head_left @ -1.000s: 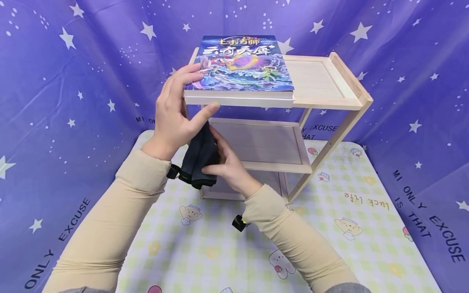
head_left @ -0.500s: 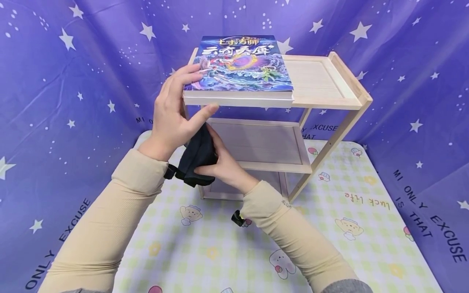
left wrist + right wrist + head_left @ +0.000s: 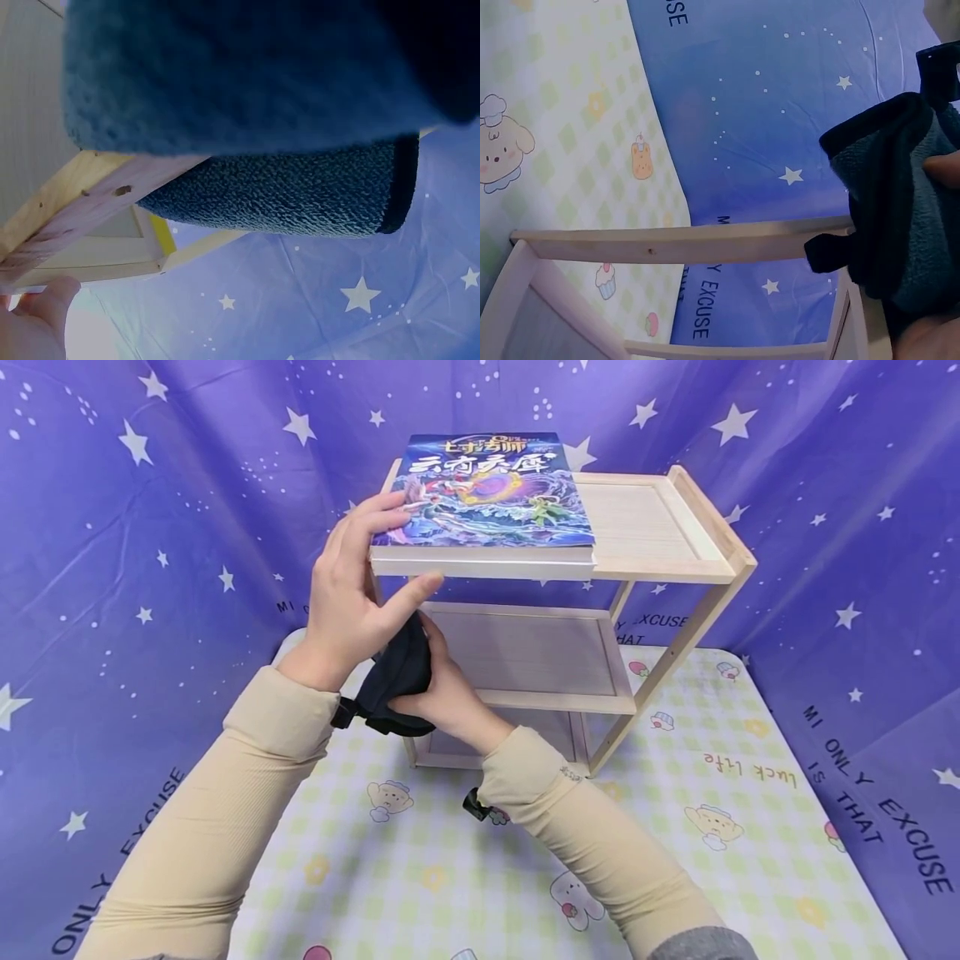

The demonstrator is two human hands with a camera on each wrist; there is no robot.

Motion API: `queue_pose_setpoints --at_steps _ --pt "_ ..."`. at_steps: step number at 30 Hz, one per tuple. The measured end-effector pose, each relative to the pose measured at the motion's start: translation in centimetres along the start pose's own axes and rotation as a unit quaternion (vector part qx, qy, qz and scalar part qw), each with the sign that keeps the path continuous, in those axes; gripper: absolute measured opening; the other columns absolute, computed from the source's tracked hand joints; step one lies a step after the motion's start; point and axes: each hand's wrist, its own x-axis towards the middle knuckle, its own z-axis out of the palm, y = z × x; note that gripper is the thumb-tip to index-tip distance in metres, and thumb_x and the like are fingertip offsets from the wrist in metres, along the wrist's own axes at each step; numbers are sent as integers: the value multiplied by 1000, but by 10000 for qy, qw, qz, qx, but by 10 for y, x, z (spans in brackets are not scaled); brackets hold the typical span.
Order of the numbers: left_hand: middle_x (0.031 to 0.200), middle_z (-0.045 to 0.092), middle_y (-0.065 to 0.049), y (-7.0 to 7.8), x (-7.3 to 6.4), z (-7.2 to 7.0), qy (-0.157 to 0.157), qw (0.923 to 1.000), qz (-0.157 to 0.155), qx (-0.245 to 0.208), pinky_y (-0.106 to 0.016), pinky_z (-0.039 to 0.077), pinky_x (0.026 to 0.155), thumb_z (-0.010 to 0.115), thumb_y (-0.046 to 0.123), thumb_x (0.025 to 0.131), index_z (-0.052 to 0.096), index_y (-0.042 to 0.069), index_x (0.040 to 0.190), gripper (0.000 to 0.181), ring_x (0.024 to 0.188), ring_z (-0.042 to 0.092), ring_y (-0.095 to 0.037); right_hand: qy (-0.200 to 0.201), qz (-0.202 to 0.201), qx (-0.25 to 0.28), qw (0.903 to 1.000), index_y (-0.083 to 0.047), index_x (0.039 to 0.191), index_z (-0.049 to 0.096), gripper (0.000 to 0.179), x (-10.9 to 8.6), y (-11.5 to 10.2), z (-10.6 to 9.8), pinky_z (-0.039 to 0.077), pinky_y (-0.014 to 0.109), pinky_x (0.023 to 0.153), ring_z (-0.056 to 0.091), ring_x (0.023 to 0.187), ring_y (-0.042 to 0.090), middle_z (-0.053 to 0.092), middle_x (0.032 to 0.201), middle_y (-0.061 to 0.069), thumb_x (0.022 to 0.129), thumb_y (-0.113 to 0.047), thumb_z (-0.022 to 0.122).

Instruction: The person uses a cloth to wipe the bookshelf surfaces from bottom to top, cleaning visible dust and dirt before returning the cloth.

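A book (image 3: 495, 502) with a colourful fantasy cover lies on the left part of the wooden shelf unit's top board. My left hand (image 3: 352, 581) grips its front left corner, fingers on the cover and thumb under the front edge. Below that, my right hand (image 3: 453, 702) holds a dark blue-grey cloth (image 3: 397, 681) with black edging at the front left post. The left wrist view shows the fuzzy cloth (image 3: 300, 187) on both sides of the wooden post (image 3: 90, 195). In the right wrist view the cloth (image 3: 900, 217) is folded and bunched, with a short black tab.
The shelf unit (image 3: 663, 572) has a middle board (image 3: 525, 647) and a lower board (image 3: 543, 735). It stands on a green-and-white checked tablecloth (image 3: 645, 860) with cartoon prints. A purple star-patterned curtain (image 3: 187, 527) surrounds the table at the back and sides.
My right hand has moved slightly left with the cloth, which is more bunched around the post. The left hand keeps its grip on the book's corner.
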Motion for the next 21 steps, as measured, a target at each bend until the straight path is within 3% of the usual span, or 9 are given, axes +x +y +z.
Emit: queue_pose_setpoints --at_steps 5,7,10,12,14,17,21 --pt "140 58 -12 0 0 -2 -117 9999 48 71 -34 41 81 62 58 90 57 4 126 65 115 58 -26 -69 -44 -6 10000 -21 159 -4 125 3 0 2 36 42 114 50 131 30 47 148 19 68 1 79" --pt "140 57 -13 0 0 -3 -180 9998 89 93 -35 43 88 63 56 91 57 4 127 64 111 59 -27 -75 -46 48 9999 -22 159 -3 124 4 1 3 34 43 115 49 132 31 45 150 19 68 3 78" --pt "140 57 -14 -1 1 -4 -283 9994 147 158 -37 41 100 64 53 91 56 3 127 63 118 57 -28 -17 31 165 9999 -23 159 2 121 5 0 2 31 45 117 44 137 30 39 155 15 68 5 76" --pt "140 57 -13 -1 2 -5 -356 9991 151 193 -35 44 94 64 54 91 56 3 127 63 99 62 -24 61 117 239 9996 -24 159 6 118 6 0 2 29 46 118 42 139 29 36 158 12 68 5 75" --pt "140 57 -12 -1 3 -7 -431 9986 159 257 -35 44 91 63 56 91 56 2 127 65 93 61 -24 131 178 308 9993 -24 159 10 115 7 -1 2 28 46 118 42 139 28 34 159 10 68 5 74" --pt "141 57 -11 -2 4 -10 -558 9979 126 304 -31 45 77 61 59 91 56 2 125 67 66 52 -18 205 238 446 9985 -26 159 14 112 8 -2 2 29 45 117 44 135 27 37 157 8 68 5 73" --pt "141 56 -12 -1 5 -15 -766 9965 36 325 -23 43 63 67 51 90 56 2 125 61 54 44 -9 294 228 659 9971 -25 158 19 110 8 -4 3 30 43 115 47 130 26 40 155 7 67 9 70"
